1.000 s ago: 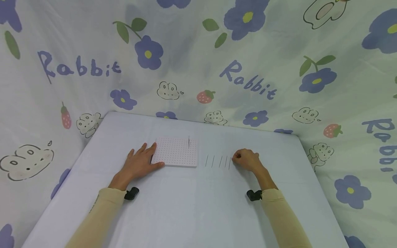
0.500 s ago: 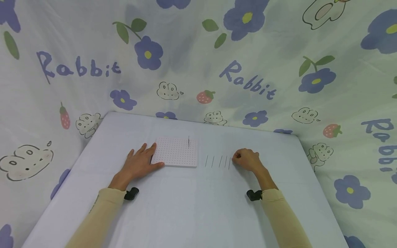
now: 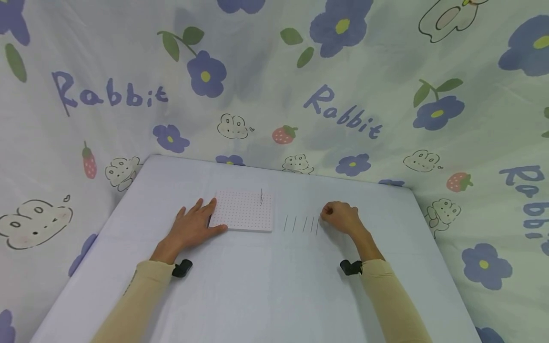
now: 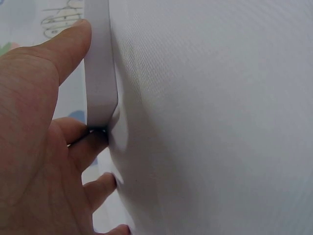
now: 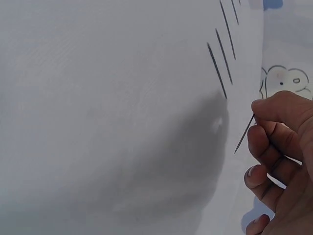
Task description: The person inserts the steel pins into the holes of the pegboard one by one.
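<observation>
A pink dotted board (image 3: 244, 210) lies flat on the white table (image 3: 266, 286). One thin needle (image 3: 261, 196) stands upright in its far right part. My left hand (image 3: 205, 220) rests flat against the board's near-left corner, fingers straight; in the left wrist view the thumb (image 4: 58, 46) and a finger flank the board's edge (image 4: 100, 73). Several needles (image 3: 301, 223) lie in a row just right of the board. At the row's right end my right hand (image 3: 324, 213) is curled, and the right wrist view shows its fingertips (image 5: 266, 129) pinching one needle (image 5: 243, 134) off the cloth.
A printed cloth (image 3: 274, 95) with flowers, rabbits and "Rabbit" lettering hangs behind and beside the table. The table's far edge (image 3: 279, 169) runs just beyond the board. Black wrist mounts (image 3: 182, 267) sit on both sleeves.
My right hand has risen slightly and drawn a little away from the row of needles. The left hand and board have not moved.
</observation>
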`<state>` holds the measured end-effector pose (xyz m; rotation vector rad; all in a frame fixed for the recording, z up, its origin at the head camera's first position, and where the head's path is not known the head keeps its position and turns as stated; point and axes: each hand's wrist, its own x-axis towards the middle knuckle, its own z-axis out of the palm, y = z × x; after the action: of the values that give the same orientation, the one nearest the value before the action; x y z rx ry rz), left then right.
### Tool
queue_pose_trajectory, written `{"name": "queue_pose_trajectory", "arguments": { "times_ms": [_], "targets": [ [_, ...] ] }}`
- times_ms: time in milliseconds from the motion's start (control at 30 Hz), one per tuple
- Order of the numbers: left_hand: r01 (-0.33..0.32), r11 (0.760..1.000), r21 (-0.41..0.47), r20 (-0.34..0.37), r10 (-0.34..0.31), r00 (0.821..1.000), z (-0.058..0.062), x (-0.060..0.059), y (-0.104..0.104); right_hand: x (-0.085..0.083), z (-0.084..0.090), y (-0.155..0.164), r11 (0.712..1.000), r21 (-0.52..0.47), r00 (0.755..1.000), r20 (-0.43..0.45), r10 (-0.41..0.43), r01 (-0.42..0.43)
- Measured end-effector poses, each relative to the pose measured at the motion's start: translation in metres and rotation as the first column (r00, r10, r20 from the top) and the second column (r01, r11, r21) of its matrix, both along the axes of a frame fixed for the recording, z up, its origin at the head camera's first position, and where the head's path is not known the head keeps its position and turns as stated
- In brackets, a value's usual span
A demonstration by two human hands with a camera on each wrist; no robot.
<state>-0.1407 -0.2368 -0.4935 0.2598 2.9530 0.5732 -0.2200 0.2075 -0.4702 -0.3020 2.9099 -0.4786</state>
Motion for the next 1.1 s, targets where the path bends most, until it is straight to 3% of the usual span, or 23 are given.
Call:
{"name": "queue_pose_trajectory", "arguments": {
  "times_ms": [633,1100],
  "targets": [
    [-0.008,1.000,0.000,0.004,0.008,1.000,0.000,-0.001,0.000,-0.004,0.017,-0.017,0.997,-0.080,0.998,-0.059,0.008,-0.013],
    [-0.007,1.000,0.008,0.006,0.007,1.000,0.002,0.001,0.000,-0.004,0.030,-0.039,0.980,-0.172,0.984,-0.164,0.069,-0.097]
  ]
}}
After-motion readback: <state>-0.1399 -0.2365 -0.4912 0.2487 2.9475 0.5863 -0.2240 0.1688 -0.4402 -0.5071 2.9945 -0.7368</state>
